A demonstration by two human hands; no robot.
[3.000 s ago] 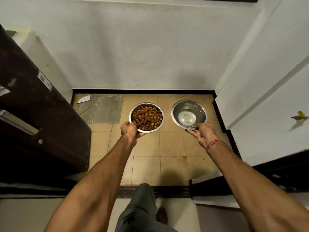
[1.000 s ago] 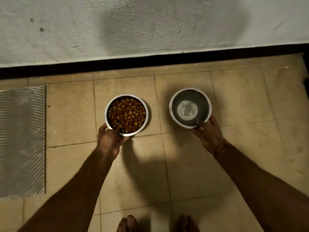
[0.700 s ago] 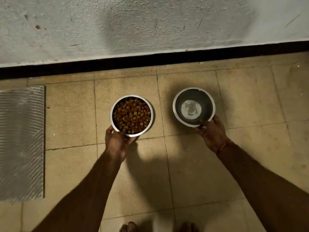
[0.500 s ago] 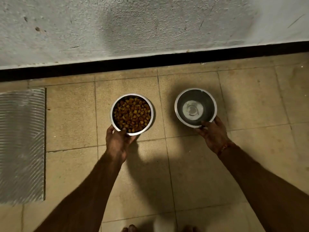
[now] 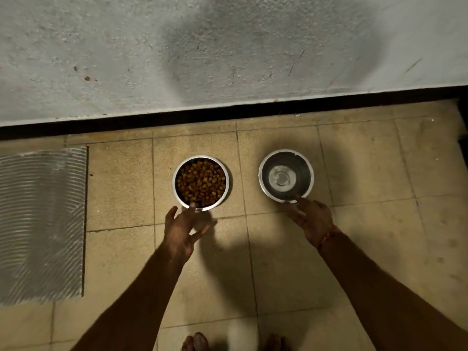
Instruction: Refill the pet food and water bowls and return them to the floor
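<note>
You look straight down at two round stainless-steel bowls standing apart on the beige tiled floor [image 5: 367, 160], in the middle of the frame below the dark skirting strip [image 5: 228, 112] and the rough white wall [image 5: 101, 46]. The left-hand steel bowl filled with brown kibble [image 5: 200, 183] sits just left of centre; the right-hand steel bowl holding clear water [image 5: 286, 175] sits right of centre, its water hard to make out except for a pale sheen over the bottom. Your left hand [image 5: 180, 230] reaches up from the lower part of the frame with fingers spread and loose, gripping nothing; one fingertip lies over the near rim of the kibble bowl, and you cannot tell whether it touches the metal or only hovers in front of it. Your right hand [image 5: 312, 219] is likewise relaxed and holds nothing, its straight fingers pointing at the near rim of the water bowl, the tip meeting the rim's edge in the picture; real contact there is uncertain too. A thin reddish thread [image 5: 328, 236] circles your right wrist. Heavy shadows from your arms fall across the tiles below both bowls and blur the near bowl edges. At the left edge a grey ribbed mat [image 5: 40, 224] is cut off by the frame. At the bottom edge your bare toes [image 5: 196, 342] show only in part, the right foot nearly lost in darkness.
</note>
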